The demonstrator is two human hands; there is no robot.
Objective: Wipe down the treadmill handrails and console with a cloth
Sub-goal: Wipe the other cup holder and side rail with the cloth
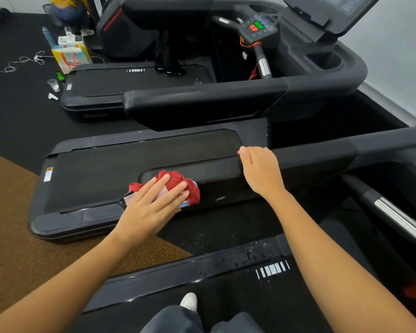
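Cloth: red cloth (178,181) with pale blue and white patches is lying bunched on the rear end of the near handrail (222,175), spilling a little over its rounded tip.
Handling (judgement): looking soft, light and limp; likely bunching and sliding under a flat palm, so a gathered wad in the fingers is probably giving better control than loose edges.
Left hand (151,205): pressing down on the cloth with fingers (171,188) straight and slightly spread; pinching nothing.
Right hand (259,169): resting further along the same handrail, well clear of the cloth, fingers curling over the far edge; fingertips hidden, so firmness of grip is unclear.
Hands relative: working apart, both on one rail.
Handrail surface: dark, matt, broad and rigid; no wet streaks readable.
Side rail (257,251): showing scattered droplets near the white bar marking.
Beyond: neighbouring treadmill belt (130,164), then a further machine's console (257,27) with red and green buttons.
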